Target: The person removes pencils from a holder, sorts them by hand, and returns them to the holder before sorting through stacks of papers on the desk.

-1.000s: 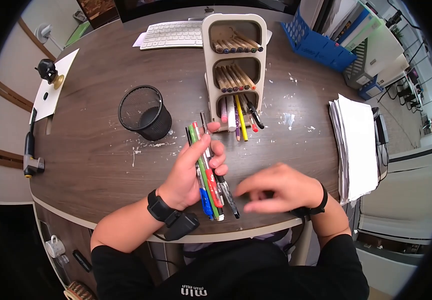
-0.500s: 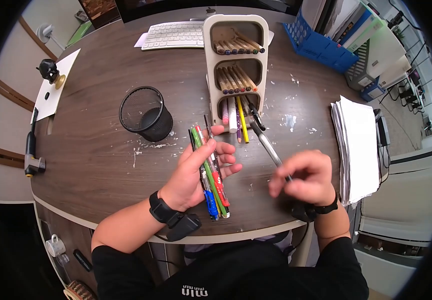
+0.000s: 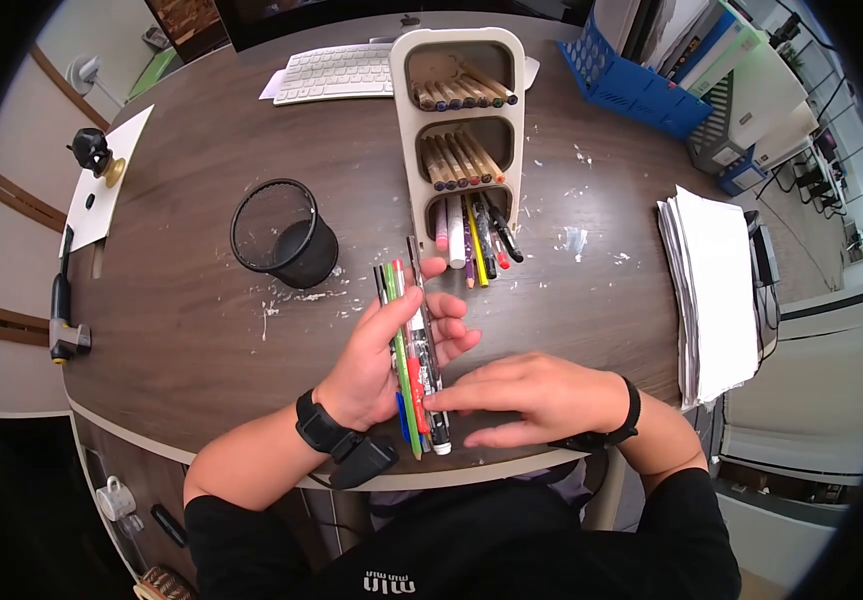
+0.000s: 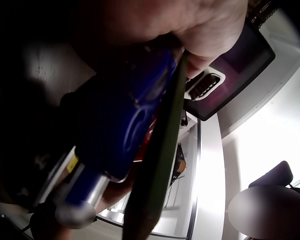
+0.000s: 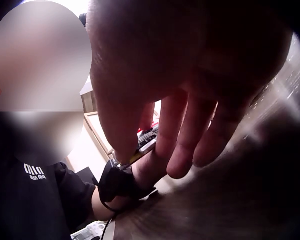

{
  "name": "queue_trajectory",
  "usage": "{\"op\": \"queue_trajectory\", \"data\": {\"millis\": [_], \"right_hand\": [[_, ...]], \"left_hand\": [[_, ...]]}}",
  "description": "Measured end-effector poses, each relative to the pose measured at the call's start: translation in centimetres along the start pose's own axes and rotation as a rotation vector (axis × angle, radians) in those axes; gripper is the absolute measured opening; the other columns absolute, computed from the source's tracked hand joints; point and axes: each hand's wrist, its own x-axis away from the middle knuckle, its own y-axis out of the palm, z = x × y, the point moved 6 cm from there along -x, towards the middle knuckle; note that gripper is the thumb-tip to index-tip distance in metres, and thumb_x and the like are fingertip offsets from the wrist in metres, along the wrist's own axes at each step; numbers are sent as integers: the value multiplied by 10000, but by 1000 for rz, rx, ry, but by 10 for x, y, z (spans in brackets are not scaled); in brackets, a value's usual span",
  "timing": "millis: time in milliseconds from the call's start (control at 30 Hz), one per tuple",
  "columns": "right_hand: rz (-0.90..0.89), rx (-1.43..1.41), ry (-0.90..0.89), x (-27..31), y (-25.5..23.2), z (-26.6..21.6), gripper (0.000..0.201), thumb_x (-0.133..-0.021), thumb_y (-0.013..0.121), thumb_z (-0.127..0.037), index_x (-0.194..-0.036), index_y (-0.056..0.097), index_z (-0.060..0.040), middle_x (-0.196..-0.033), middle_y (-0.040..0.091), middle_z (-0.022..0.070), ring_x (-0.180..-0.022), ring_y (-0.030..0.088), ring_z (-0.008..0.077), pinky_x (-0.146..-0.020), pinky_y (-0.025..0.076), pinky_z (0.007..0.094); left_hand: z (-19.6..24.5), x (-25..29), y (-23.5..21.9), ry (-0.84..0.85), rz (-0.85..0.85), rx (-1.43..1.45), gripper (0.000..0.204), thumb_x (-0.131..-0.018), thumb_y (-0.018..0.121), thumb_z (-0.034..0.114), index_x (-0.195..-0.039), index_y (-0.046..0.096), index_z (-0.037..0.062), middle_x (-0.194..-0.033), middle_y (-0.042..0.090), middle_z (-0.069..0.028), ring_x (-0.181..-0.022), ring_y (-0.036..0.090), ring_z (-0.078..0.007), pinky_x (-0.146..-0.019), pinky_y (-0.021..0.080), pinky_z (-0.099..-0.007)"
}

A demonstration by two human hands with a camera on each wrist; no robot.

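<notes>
My left hand [image 3: 364,350] holds a bundle of pens and pencils upright over the table's front, thumb across them and fingers partly spread behind. The bundle includes a green pencil [image 3: 403,365], a red pen [image 3: 417,400] and a black-and-white marker [image 3: 440,435]. Close up in the left wrist view are a blue pen cap [image 4: 122,120] and the dark green pencil [image 4: 162,145]. My right hand [image 3: 542,400] reaches in from the right, extended fingers at the bundle's lower part. Beyond stands a three-tier pen organizer [image 3: 405,130], with loose pens [image 3: 456,235] in its bottom compartment.
A black mesh cup [image 3: 314,262] stands left of the organizer. Behind are a white keyboard [image 3: 337,73] and a blue file holder [image 3: 642,95]. A paper stack [image 3: 707,300] lies on the right. White scraps dot the brown table [image 3: 172,300].
My right hand carried a black-and-silver pen toward the organizer and came back without it. Another dark pen now shows in the bottom compartment. The left hand keeps its bundle.
</notes>
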Motion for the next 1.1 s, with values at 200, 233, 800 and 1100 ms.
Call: {"op": "queue_trajectory", "data": {"millis": [200,233,800,1100], "right_hand": [[153,-24,-85,-4,-4,-5,422,-888,790,-104,-1293,673,-100,-1051,726,82,-928,714,291,-823,585,403],[203,-3,-111,-4,-8,-8,379,-883,794,-95,-1247,690,-87,-1051,726,76,-934,714,289,-835,584,403],[804,577,-166,23,-55,-17,494,-719,895,3,-1164,680,-23,-909,739,83,-720,719,216,-612,547,320],[198,478,-289,3,-12,-31,413,-823,860,-185,-1200,714,-101,-858,694,7,-661,673,166,-581,538,310]], "left_hand": [[-2,2,4,-6,2,-26,424,-1122,446,249,-1512,394,88,-1176,666,-145,-1075,689,-246,-1057,557,-462],[-2,2,3,-1,8,-49,429,-1118,455,250,-1509,393,84,-1178,665,-151,-1083,687,-260,-1057,556,-464],[-5,1,1,-46,17,-91,391,-1134,398,281,-1475,427,92,-1107,699,-105,-971,718,-183,-996,599,-449],[-4,1,0,-33,25,2,358,-1132,405,285,-1433,461,100,-1073,682,-98,-956,704,-182,-1002,589,-410]]}}
